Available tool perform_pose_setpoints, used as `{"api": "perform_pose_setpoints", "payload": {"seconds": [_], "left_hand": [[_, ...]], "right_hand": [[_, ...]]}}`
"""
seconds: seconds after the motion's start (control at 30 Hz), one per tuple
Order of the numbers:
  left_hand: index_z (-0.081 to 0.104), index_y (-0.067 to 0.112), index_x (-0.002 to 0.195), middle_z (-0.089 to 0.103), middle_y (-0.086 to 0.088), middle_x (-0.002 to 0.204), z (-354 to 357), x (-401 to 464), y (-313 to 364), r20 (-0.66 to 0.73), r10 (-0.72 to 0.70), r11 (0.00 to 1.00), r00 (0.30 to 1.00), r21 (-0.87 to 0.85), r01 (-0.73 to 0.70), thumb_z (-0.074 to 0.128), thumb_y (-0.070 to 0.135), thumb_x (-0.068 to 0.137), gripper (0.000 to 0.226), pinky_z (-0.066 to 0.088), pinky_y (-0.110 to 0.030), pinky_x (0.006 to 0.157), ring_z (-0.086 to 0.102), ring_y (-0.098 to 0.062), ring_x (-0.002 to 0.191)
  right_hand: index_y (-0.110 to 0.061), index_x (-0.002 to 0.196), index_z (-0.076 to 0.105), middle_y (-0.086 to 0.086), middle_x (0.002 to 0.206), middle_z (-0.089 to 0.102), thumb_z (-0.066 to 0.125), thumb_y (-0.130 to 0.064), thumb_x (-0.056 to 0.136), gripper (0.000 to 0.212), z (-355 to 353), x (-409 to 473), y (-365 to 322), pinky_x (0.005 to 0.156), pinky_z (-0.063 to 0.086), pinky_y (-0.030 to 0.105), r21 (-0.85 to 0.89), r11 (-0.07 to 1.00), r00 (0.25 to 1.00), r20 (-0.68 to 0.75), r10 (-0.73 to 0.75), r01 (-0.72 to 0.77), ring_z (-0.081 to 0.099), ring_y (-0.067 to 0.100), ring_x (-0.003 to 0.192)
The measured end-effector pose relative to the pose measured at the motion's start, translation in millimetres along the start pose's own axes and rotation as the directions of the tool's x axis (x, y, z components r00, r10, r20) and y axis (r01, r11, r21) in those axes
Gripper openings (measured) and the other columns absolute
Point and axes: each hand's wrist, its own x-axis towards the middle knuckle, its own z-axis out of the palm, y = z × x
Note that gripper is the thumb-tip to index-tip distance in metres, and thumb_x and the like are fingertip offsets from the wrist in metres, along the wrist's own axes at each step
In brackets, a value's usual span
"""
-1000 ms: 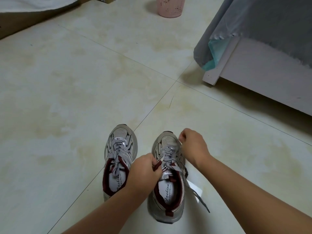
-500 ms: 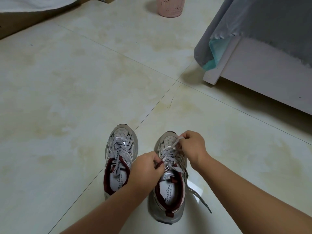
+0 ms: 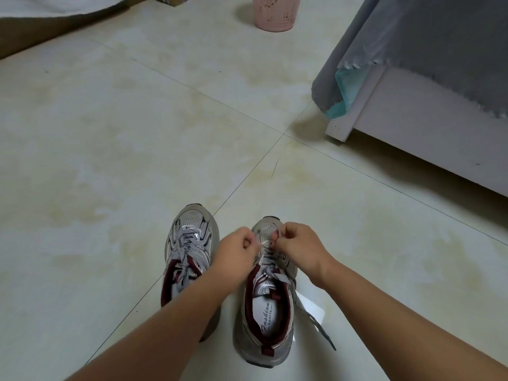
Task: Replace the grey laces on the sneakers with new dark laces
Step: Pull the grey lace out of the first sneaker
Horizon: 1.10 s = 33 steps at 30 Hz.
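Two grey sneakers with maroon collars stand side by side on the tiled floor, toes pointing away from me. The left sneaker (image 3: pixel 189 243) is fully laced with a grey lace. Over the toe end of the right sneaker (image 3: pixel 265 320), my left hand (image 3: pixel 237 257) and my right hand (image 3: pixel 298 247) each pinch a strand of its grey lace (image 3: pixel 277 276). One loose end of that lace trails off the shoe's right side onto the floor (image 3: pixel 316 323). No dark lace is in view.
A white slip of paper (image 3: pixel 313 307) lies under the trailing lace beside the right sneaker. A bed frame (image 3: pixel 428 127) draped with a grey cover stands at the right. A pink bin (image 3: pixel 273 12) stands at the back.
My left hand has moved from the tongue up toward the toe end of the right sneaker. Both hands now meet over the lower lace rows.
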Motion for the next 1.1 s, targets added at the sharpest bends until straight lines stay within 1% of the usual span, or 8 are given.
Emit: {"api": "perform_pose_setpoints", "payload": {"seconds": [0.17, 0.27, 0.37, 0.47, 0.77, 0.87, 0.97, 1.1], "left_hand": [[0.047, 0.018, 0.074, 0.046, 0.0, 0.053, -24, 15, 38, -0.135, 0.075, 0.943, 0.988, -0.311, -0.115, 0.046, 0.008, 0.094, 0.023, 0.047, -0.034, 0.056, 0.048, -0.013, 0.042], [0.053, 0.019, 0.078, 0.047, 0.003, 0.056, -32, 17, 35, -0.109, 0.182, 0.983, 0.977, -0.007, -0.184, 0.053, 0.016, 0.091, 0.014, 0.043, -0.027, 0.054, 0.046, -0.013, 0.047], [0.061, 0.012, 0.097, 0.05, 0.004, 0.074, -27, 9, 13, 0.146, 0.107, 0.914, 0.984, 0.375, -0.155, 0.058, 0.025, 0.089, 0.015, 0.033, -0.02, 0.055, 0.046, -0.011, 0.065], [0.058, 0.01, 0.076, 0.045, 0.001, 0.066, -24, 4, 2, 0.267, -0.023, 0.851, 0.963, 0.511, -0.121, 0.062, 0.026, 0.086, 0.019, 0.029, -0.022, 0.053, 0.038, -0.008, 0.057], [0.053, 0.016, 0.061, 0.055, -0.006, 0.071, -34, 16, 23, -0.067, -0.062, 0.971, 0.996, -0.233, 0.044, 0.053, 0.011, 0.084, 0.023, 0.034, -0.028, 0.069, 0.048, -0.018, 0.071], [0.054, 0.012, 0.07, 0.055, -0.007, 0.073, -33, 15, 17, -0.101, -0.071, 0.995, 0.992, -0.07, 0.064, 0.054, 0.021, 0.082, 0.015, 0.035, -0.028, 0.063, 0.047, -0.019, 0.068], [0.044, 0.018, 0.075, 0.047, -0.001, 0.074, -19, 2, 6, 0.097, -0.154, 0.984, 0.983, 0.1, 0.144, 0.062, 0.028, 0.084, 0.022, 0.039, -0.028, 0.064, 0.043, -0.015, 0.065], [0.04, 0.021, 0.069, 0.043, 0.005, 0.069, -1, -4, -3, 0.085, -0.177, 0.962, 0.98, 0.226, 0.154, 0.068, 0.028, 0.077, 0.03, 0.035, -0.025, 0.062, 0.043, -0.015, 0.069]], "right_hand": [[-0.023, 0.069, 0.053, -0.005, 0.071, 0.056, 0.046, 0.007, 0.08, 0.033, 0, -2, 4, 0.078, 0.047, 0.032, -0.085, 0.994, 0.997, 0.047, -0.06, 0.064, 0.052, 0.016, 0.074], [-0.024, 0.07, 0.054, -0.003, 0.073, 0.057, 0.047, 0.003, 0.084, 0.031, -3, -3, 5, 0.074, 0.044, 0.026, -0.052, 0.997, 0.999, 0.014, -0.053, 0.054, 0.052, 0.012, 0.07], [-0.023, 0.07, 0.054, -0.004, 0.076, 0.057, 0.049, 0.002, 0.085, 0.029, -5, -4, 7, 0.073, 0.041, 0.022, -0.095, 0.994, 0.998, -0.003, -0.059, 0.059, 0.051, 0.013, 0.074], [-0.019, 0.074, 0.055, -0.007, 0.073, 0.054, 0.049, 0.004, 0.083, 0.025, -6, -5, 9, 0.066, 0.04, 0.02, -0.153, 0.988, 0.999, 0.002, -0.038, 0.038, 0.05, 0.014, 0.074], [-0.016, 0.067, 0.058, -0.003, 0.072, 0.058, 0.065, -0.015, 0.083, 0.017, -6, -7, 17, 0.067, 0.039, 0.021, -0.392, 0.92, 0.999, 0.036, 0.039, -0.022, 0.054, 0.014, 0.076], [-0.011, 0.074, 0.064, 0.004, 0.079, 0.064, 0.068, -0.025, 0.082, 0.017, -2, -7, 14, 0.066, 0.041, 0.024, -0.447, 0.893, 0.998, -0.003, 0.062, -0.057, 0.057, 0.017, 0.077], [-0.005, 0.077, 0.067, 0.008, 0.079, 0.067, 0.065, -0.025, 0.082, 0.021, 6, -7, 7, 0.062, 0.045, 0.026, -0.571, 0.818, 0.997, -0.055, 0.049, -0.071, 0.062, 0.025, 0.079], [-0.011, 0.056, 0.035, 0.004, 0.058, 0.034, 0.052, -0.01, 0.082, 0.031, 11, -8, -1, 0.044, 0.024, 0.026, -0.721, 0.693, 1.0, -0.007, 0.021, -0.019, 0.042, 0.028, 0.069]]}}
